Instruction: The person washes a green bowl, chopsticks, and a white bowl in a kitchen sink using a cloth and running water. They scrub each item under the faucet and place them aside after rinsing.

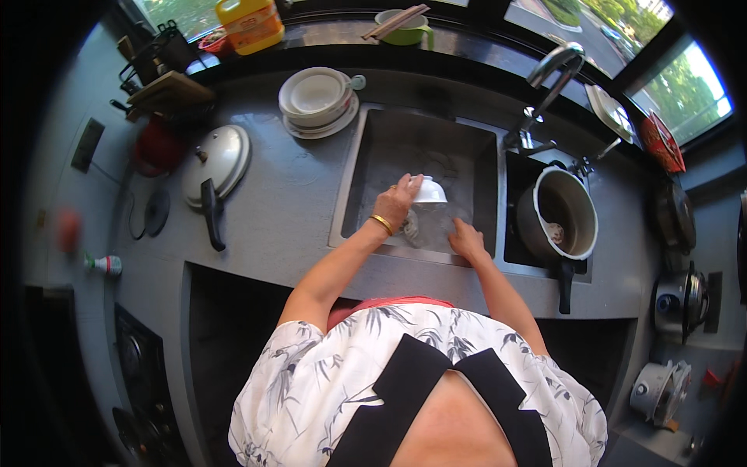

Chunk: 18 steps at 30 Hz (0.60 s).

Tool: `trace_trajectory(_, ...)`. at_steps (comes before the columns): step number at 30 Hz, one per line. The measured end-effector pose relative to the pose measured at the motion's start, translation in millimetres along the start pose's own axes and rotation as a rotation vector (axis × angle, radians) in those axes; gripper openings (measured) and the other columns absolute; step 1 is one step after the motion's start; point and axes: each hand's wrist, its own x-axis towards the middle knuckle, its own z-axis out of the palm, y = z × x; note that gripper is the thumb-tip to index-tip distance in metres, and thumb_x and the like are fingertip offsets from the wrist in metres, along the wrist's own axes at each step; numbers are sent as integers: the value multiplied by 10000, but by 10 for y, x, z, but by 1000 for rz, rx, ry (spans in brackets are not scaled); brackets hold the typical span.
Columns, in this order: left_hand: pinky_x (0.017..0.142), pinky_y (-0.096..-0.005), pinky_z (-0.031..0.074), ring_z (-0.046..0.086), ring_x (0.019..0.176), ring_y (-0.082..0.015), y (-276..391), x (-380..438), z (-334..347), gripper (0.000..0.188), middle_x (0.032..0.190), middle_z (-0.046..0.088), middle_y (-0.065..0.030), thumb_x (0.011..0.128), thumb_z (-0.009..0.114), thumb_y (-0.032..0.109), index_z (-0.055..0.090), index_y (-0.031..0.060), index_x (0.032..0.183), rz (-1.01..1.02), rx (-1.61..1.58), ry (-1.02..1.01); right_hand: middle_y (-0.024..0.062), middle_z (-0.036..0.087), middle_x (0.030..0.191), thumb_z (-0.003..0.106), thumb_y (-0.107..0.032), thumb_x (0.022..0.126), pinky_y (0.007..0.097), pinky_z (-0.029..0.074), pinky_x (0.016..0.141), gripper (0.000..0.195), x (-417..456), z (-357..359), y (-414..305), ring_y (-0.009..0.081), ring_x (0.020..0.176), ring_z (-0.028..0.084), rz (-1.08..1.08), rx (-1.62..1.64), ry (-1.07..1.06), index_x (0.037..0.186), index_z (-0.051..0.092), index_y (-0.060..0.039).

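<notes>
Over the large sink basin (432,131), my left hand (400,201) grips a small white bowl (430,191), which is tipped with its rim down. A gold bracelet circles that wrist. Below the bowl lies a pale, crumpled thing (411,226) in the basin, perhaps a cloth; its kind is not clear. My right hand (467,238) is near the basin's front edge, to the right of the bowl and apart from it, with fingers pointing into the basin. Nothing is seen in the right hand, though its palm side is hidden.
Stacked bowls and plates (315,102) stand left of the basin, with a pot lid (216,163) farther left. In the small right basin sits a pressure cooker pot (557,213), its black handle (565,286) over the front counter. A chrome faucet (548,87) rises behind. A green container (404,32) is on the sill.
</notes>
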Motion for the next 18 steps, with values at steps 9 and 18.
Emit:
trace_trajectory(9, 663, -405, 532, 622, 745, -335, -228, -47, -383, 414, 1095, 477, -192, 785, 507, 40, 444, 57, 1194, -543, -49, 146, 236, 621, 956, 466, -96, 787, 450, 475, 805, 254, -44, 92, 28, 393, 918, 593, -42, 187, 219, 959, 630, -7)
trace_trajectory(18, 416, -275, 526, 617, 566, -213, -1125, -724, -1384, 247, 770, 612, -153, 770, 451, 11, 546, -52, 990, -1594, -1125, 739, 225, 634, 871, 498, -101, 799, 435, 484, 775, 207, -61, 113, 87, 387, 851, 611, -65, 266, 298, 925, 638, -17)
